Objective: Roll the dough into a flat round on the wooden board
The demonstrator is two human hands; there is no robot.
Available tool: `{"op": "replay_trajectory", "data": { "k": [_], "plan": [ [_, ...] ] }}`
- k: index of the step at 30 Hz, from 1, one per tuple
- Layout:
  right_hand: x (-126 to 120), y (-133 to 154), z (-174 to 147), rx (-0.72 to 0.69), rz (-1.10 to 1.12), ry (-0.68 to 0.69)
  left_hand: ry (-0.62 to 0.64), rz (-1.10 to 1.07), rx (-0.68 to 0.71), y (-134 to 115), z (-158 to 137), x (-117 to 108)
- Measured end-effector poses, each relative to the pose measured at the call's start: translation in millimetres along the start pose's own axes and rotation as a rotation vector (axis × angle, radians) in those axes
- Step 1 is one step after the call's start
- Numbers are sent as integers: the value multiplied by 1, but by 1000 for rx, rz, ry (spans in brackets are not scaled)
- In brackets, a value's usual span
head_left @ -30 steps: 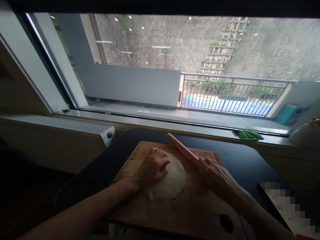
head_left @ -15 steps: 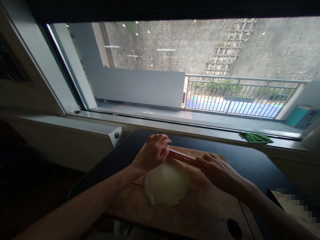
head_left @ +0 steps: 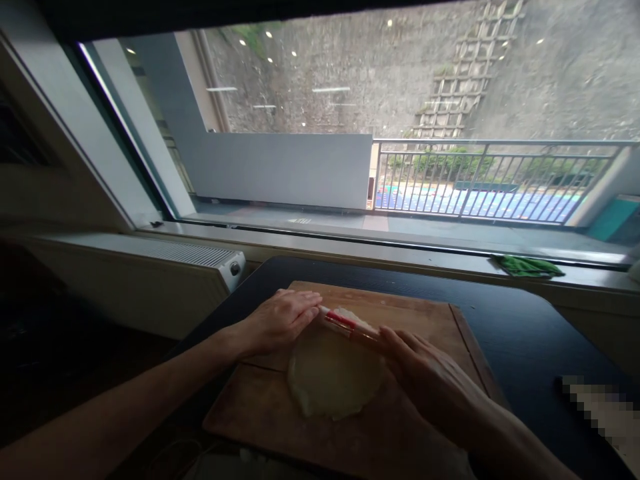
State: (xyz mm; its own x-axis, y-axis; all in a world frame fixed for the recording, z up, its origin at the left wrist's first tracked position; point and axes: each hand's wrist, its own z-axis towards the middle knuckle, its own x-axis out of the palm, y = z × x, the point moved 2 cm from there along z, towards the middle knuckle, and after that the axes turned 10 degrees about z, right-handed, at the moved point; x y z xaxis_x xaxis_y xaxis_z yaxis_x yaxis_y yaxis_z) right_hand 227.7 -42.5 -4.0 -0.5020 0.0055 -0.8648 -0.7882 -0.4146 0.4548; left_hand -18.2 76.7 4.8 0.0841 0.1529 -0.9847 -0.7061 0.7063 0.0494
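A flattened round of pale dough (head_left: 335, 377) lies on a wooden board (head_left: 260, 393). Across the far part of the dough rests a rolling pin (head_left: 347, 325) with a red-and-white band, tilted so its right end is nearer me. My left hand (head_left: 287, 317) bears on the pin's left end, fingers stretched together over it and hiding that end. At the other end, my right hand (head_left: 415, 360) is closed over the pin, its fingertips near the dough's right edge. A little dough shows beyond the pin.
The board lies on a dark table (head_left: 500, 333) below a wide window. A green cloth (head_left: 530, 266) is on the sill, and a white radiator (head_left: 200, 267) stands left of the table. At the right edge of the table is a blurred-out flat object (head_left: 600, 417).
The rolling pin has come back toward me, from the dough's far edge onto the dough. Both hands came with it, and the left hand has flattened. The view has shifted slightly.
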Motion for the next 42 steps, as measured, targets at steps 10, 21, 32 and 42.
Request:
{"op": "replay_trajectory", "data": {
  "k": [10,21,32,42],
  "plan": [
    [19,9,46,35,-198,-56,174,103,-83,0,60,19],
    [16,5,61,52,-168,-44,237,63,-185,25,42,15],
    [16,26,75,16,-150,126,-139,22,-331,-1,-62,17],
    [60,40,171,-13,-159,280,-334,96,-549,-11,-111,12]
  ]
}}
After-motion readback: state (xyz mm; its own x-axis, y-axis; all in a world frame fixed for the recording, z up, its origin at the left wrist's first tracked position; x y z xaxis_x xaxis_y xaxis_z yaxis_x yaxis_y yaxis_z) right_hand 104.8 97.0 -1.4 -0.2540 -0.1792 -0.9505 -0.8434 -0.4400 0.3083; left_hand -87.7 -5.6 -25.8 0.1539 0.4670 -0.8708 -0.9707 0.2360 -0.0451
